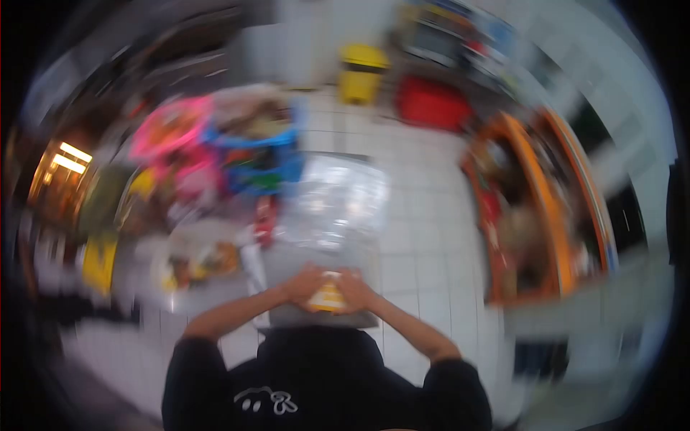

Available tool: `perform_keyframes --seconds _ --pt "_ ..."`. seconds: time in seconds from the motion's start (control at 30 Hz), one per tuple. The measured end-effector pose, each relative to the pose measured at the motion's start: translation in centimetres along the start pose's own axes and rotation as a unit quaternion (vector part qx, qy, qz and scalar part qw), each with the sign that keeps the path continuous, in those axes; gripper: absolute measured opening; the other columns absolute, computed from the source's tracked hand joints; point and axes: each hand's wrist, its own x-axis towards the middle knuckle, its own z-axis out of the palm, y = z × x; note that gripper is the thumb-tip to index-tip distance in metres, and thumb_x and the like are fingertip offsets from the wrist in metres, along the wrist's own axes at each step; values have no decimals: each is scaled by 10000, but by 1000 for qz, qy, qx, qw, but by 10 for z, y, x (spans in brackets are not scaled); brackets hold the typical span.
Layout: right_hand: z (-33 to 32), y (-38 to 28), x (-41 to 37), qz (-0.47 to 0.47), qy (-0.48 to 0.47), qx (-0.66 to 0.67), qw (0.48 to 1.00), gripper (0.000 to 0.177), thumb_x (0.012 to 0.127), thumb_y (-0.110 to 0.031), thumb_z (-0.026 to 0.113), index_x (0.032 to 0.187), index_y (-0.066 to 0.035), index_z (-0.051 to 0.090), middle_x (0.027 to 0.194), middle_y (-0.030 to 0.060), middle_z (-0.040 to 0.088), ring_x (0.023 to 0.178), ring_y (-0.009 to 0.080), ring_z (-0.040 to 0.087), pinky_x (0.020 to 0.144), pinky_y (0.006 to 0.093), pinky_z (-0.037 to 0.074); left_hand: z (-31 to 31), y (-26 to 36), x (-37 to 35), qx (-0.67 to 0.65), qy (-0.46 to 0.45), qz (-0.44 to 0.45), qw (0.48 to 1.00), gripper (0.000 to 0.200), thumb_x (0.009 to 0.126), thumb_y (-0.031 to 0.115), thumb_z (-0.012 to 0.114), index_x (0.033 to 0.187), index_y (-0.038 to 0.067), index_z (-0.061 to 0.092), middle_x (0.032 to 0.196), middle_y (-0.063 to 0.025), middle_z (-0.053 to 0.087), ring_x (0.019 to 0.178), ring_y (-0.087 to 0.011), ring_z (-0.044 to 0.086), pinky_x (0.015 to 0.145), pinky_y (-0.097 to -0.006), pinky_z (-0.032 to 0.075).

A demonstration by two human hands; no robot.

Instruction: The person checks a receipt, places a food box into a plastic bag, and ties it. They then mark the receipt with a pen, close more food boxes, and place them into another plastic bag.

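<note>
Head view, heavy motion blur. We log both hands meeting on one small yellow-orange item [327,296]. The left hand [302,284] and right hand [357,289] pinch it from either side, over the near part of the grey worktop [287,262].

Stage, as we judge: item in hand, not set down. The clear plastic bag [336,201] lies just beyond, untouched; contents not legible.

Counts: 1 item, 1 bag, 2 hands. Bkgd: 1 yellow bin [363,72], 1 red tub [431,104], 1 pink basket [172,128], blue crates [262,154] approx. 2 (blur).
</note>
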Motion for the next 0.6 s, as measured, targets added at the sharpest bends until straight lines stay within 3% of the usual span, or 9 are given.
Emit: perform_keyframes --seconds 0.07,0.13,0.23,0.33,0.43,0.47,0.53,0.6 --pt "2 -4 5 30 -28 -73 996 958 613 -600 809 1271 24 500 1323 266 456 1246 413 429 1016 600 306 4 0 -2 47 23 -25 998 1025 607 531 829 1397 12 433 1413 -241 446 1326 -398 422 1076 -571 297" --pt "17 1 -1 12 23 -46 999 926 588 -527 825 1264 10 491 1365 274 432 1270 425 419 1020 599 296 12 10 -6 30 53 -35 998 946 622 485 813 1394 80 449 1414 -218 439 1320 -383 416 1053 -533 310" --pt "0 -19 1 20 -10 -41 999 891 554 -411 863 1250 5 494 1388 284 420 1290 435 410 1017 593 289 5 9 -7 -27 76 -12 997 793 671 415 786 1381 195 509 1389 -201 449 1287 -370 424 1029 -499 315" --pt "-10 -4 4 -24 37 80 996 572 557 -140 845 995 -50 489 1389 300 450 1294 449 430 1032 574 292 6 7 -10 -28 124 2 992 704 717 383 755 1375 250 543 1402 -202 445 1288 -374 417 1023 -510 313" --pt "7 10 -1 11 60 166 984 449 579 -108 812 888 -59 489 1431 305 439 1305 448 434 1028 564 309 16 0 -6 -50 109 2 993 670 756 383 733 1396 308 548 1461 -223 406 1311 -389 394 1030 -528 301" --pt "-3 -2 2 1 31 88 996 382 615 -134 830 868 -39 561 1496 296 382 1364 446 386 1058 585 294 19 0 -7 -68 111 -1 991 670 756 383 733 1396 308 548 1461 -223 406 1311 -389 394 1030 -528 301" --pt "-5 -16 -5 21 16 58 998 373 640 -177 840 870 -49 575 1521 287 349 1400 450 337 1087 610 254 16 0 -12 44 70 17 996 650 779 405 727 1402 387 541 1538 -246 328 1337 -417 367 1046 -555 282" --pt "-5 -26 -10 38 20 -2 999 351 688 -263 859 841 -52 623 1563 269 297 1446 450 275 1126 625 207 21 -3 -16 35 83 23 996 656 782 424 730 1407 410 532 1559 -251 296 1349 -427 353 1055 -564 272"
